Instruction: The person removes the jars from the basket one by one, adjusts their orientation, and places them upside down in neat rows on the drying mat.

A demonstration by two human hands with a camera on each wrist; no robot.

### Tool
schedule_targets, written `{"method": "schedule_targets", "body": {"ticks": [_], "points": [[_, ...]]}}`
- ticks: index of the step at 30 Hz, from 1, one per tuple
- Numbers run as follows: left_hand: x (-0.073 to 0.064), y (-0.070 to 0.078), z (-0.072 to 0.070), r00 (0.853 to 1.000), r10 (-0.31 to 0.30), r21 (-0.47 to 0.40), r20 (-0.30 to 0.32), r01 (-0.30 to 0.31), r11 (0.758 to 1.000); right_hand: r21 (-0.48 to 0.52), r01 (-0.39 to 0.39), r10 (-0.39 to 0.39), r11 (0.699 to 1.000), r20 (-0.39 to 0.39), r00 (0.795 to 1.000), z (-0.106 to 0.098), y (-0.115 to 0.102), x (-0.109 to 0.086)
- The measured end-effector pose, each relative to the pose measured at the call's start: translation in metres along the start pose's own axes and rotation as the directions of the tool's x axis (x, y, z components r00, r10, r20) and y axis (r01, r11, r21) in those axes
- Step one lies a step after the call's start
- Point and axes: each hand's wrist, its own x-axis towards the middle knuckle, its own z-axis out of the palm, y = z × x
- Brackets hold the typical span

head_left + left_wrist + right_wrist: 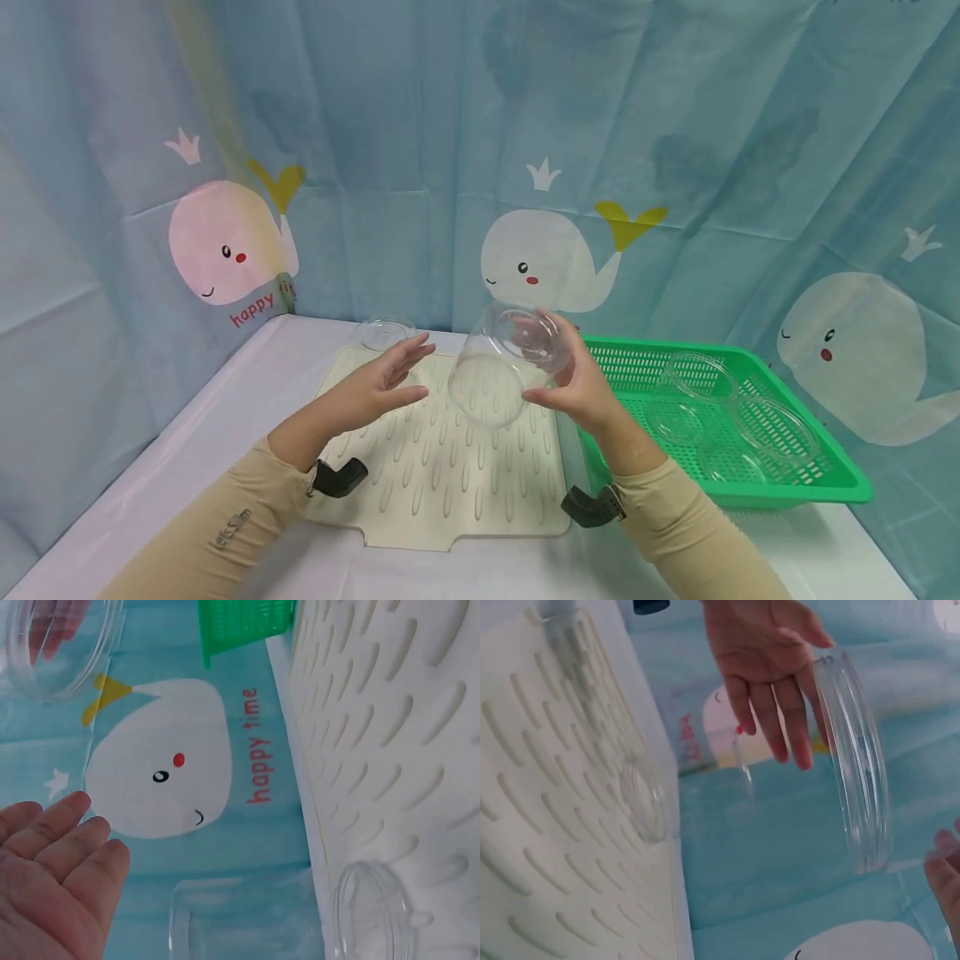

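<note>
Above the ribbed cream drying mat, the right hand grips one clear glass bowl tilted on its side, fingers curled round its base. One left hand hovers just beside the bowl's mouth, fingers straight and loosely spread, holding nothing. One further clear bowl stands inverted at the mat's far edge. To the right, one green perforated basket holds at least four clear bowls. Three whale figures mark the blue curtain.
</note>
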Motion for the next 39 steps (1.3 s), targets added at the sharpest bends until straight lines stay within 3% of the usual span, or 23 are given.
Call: {"method": "schedule_targets", "body": {"ticks": [5, 9, 14, 19, 21, 24, 33, 39], "points": [[-0.009, -0.003, -0.015, 0.999, -0.007, 0.041, -0.033, 0.008, 0.999, -0.035, -0.08, 0.077, 0.996, -0.081, 0.994, 0.004, -0.001, 0.002], [-0.017, -0.007, -0.029, 0.997, -0.014, 0.084, -0.079, 0.021, 0.996, -0.093, -0.185, 0.169, 0.978, -0.159, 0.973, 0.007, -0.002, 0.005], [-0.026, -0.018, -0.045, 0.989, -0.046, 0.196, -0.14, 0.074, 0.978, -0.11, -0.251, 0.221, 0.962, -0.234, 0.947, 0.012, -0.003, 0.009], [-0.035, -0.042, -0.06, 0.969, -0.132, 0.365, -0.206, 0.202, 0.909, -0.132, -0.298, 0.244, 0.945, -0.319, 0.916, 0.021, -0.001, 0.018], [-0.038, -0.053, -0.064, 0.959, -0.18, 0.41, -0.22, 0.258, 0.875, -0.122, -0.309, 0.25, 0.943, -0.351, 0.902, 0.026, 0.0, 0.021], [-0.042, -0.069, -0.069, 0.948, -0.226, 0.443, -0.223, 0.305, 0.843, -0.113, -0.315, 0.248, 0.942, -0.394, 0.885, 0.034, 0.003, 0.026], [-0.049, -0.11, -0.075, 0.942, -0.288, 0.527, -0.17, 0.334, 0.781, -0.096, -0.398, 0.292, 0.912, -0.527, 0.798, 0.064, 0.041, 0.027], [-0.051, -0.124, -0.072, 0.946, -0.306, 0.538, -0.11, 0.316, 0.782, -0.14, -0.529, 0.361, 0.837, -0.585, 0.726, 0.069, 0.081, 0.016]]}}
